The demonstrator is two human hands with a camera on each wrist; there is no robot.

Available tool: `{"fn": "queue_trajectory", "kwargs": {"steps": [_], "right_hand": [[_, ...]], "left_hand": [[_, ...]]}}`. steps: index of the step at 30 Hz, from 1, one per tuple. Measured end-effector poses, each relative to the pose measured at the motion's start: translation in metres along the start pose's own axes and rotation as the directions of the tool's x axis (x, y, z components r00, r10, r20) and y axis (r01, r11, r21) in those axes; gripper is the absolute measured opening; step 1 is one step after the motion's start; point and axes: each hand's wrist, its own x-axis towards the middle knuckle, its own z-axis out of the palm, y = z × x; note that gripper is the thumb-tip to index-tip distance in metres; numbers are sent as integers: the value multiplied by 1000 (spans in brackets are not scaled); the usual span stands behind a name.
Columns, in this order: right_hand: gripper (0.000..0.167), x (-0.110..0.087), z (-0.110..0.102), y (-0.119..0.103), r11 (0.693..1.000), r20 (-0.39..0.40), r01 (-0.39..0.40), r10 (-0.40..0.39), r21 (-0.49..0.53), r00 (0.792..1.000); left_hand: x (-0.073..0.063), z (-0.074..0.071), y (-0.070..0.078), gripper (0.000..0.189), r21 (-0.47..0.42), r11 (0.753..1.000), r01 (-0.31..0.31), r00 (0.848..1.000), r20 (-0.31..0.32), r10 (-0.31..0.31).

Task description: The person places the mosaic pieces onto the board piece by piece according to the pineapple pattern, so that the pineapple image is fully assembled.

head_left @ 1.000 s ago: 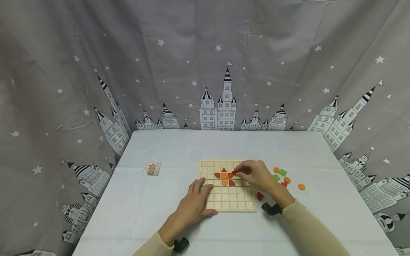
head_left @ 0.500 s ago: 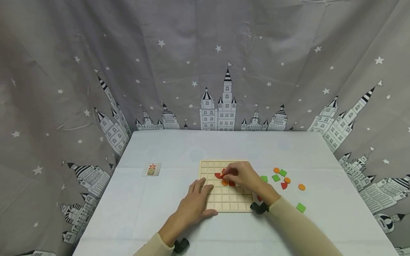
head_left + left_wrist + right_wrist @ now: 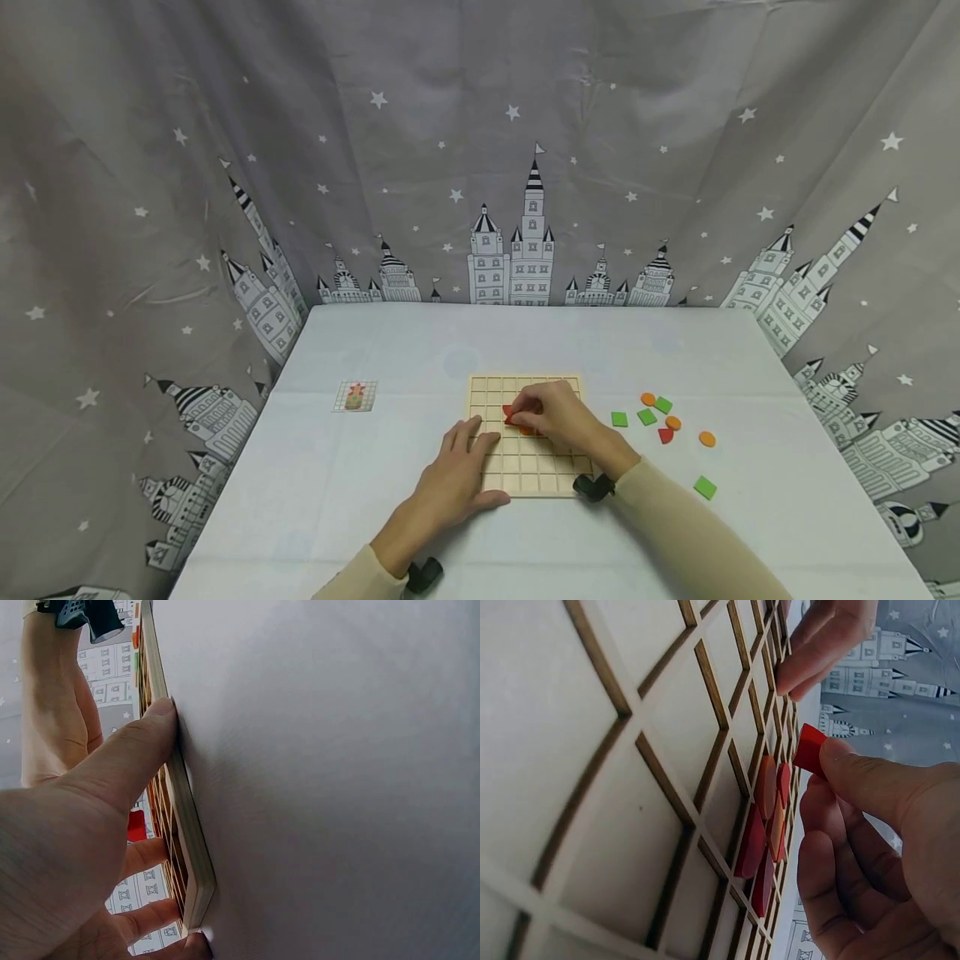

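Note:
A light wooden grid board point(image 3: 536, 477) lies mid-table. My left hand point(image 3: 452, 482) rests on its left side, fingers spread over the grid, the thumb point(image 3: 142, 739) along the front edge. Between thumb and fingertips my right hand point(image 3: 561, 414) pinches a red piece point(image 3: 808, 750), close over the left of the arrangement. Below it, set in the cells, are an orange disc point(image 3: 766, 787), an orange square point(image 3: 776, 832) and several red pieces point(image 3: 751, 846). In the head view the right hand hides most of these.
Right of the board lie loose pieces: several green squares point(image 3: 705, 487), orange discs point(image 3: 707, 438) and a red quarter-circle point(image 3: 666, 436). A small card point(image 3: 355, 397) with a gridded coloured picture lies at the left. A grey curtain point(image 3: 420, 167) printed with castles hangs behind the table.
My right hand has moved left across the board with the red piece, from the right side of the arrangement to its left. The left hand has stayed in place.

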Motion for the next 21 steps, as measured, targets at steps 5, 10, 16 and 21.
{"fn": "queue_trajectory", "kwargs": {"steps": [5, 10, 16, 21], "right_hand": [[6, 3, 4, -1, 1000, 2, 3, -3, -25, 1000], [5, 4, 7, -2, 999, 10, 1, 0, -45, 1000], [5, 6, 10, 0, 999, 24, -21, 23, -50, 999], [6, 6, 11, 2, 997, 18, -26, 28, -68, 999]], "left_hand": [[0, 0, -1, 93, 2, 1000, 1, 1000, 0, -1], [0, 1, -2, 93, 5, 1000, 2, 1000, 2, -2], [0, 2, -1, 93, -1, 1000, 4, 1000, 2, -4], [0, 2, -1, 94, -1, 1000, 6, 1000, 2, -6]]}}
